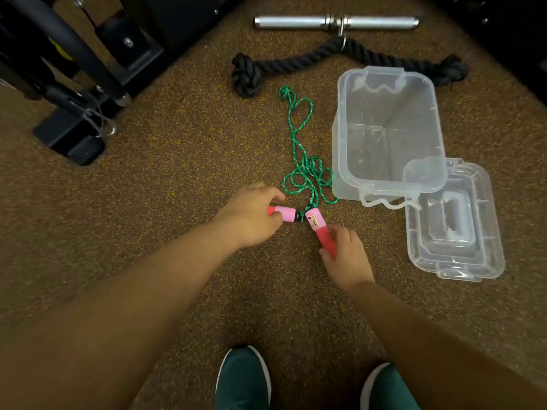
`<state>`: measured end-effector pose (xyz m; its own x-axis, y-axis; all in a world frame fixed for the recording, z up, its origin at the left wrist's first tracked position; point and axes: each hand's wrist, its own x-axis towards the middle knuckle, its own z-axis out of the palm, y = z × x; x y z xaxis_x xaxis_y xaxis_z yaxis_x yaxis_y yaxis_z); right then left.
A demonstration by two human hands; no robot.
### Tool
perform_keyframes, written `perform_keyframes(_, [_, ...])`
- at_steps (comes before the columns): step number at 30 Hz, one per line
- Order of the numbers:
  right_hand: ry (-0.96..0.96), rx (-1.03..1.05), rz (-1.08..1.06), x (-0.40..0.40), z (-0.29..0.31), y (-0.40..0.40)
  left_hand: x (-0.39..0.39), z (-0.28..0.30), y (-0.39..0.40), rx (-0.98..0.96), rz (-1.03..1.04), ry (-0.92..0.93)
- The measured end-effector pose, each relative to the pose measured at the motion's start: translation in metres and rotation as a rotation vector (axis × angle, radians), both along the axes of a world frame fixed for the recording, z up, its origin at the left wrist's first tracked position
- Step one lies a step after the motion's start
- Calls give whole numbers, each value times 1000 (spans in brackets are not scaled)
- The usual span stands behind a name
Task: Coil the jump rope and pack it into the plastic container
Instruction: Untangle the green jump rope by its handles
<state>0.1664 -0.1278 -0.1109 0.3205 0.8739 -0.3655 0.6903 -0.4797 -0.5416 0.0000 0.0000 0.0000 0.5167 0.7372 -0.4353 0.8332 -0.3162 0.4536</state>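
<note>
Green jump rope (305,161) strewn in loose loops on speckled brown floor (183,161), just left of clear plastic container (387,128) standing open and empty. Left hand (251,216) closed around one pink-and-red handle (282,216); right hand (346,255) gripping the other handle (321,232), the two pink ends nearly meeting. Clear lid (455,229) flat on floor, tucked partly under container's near corner. Beyond, thick black rope attachment (325,62) and chrome bar (337,22). Black gym machine frame (68,84) at upper left, cut off by frame edge, details lost in shadow. Two dark green shoes (242,380) cropped at bottom.
</note>
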Motion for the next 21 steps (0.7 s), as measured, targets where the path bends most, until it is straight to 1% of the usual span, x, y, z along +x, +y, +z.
perform_keyframes(4, [-5,-171,-67,0,-9,1,-1,-9,-1,16,7,3])
perform_keyframes(8, [-40,-309,-34,5,-11,4,-3,-8,-1,14,7,-14])
perform_keyframes(9, [-9,-362,-32,7,-7,6,-5,-6,0,13,8,-8])
perform_keyframes(12, [230,-518,-61,19,18,17,-7,11,2,-5,6,44])
perform_keyframes(14, [263,-595,8,31,43,27,-5,30,5,-4,22,63])
perform_keyframes(17, [246,-567,63,48,87,41,1,63,7,33,53,63])
perform_keyframes(21, [252,-435,90,59,145,39,10,102,-7,17,152,-41])
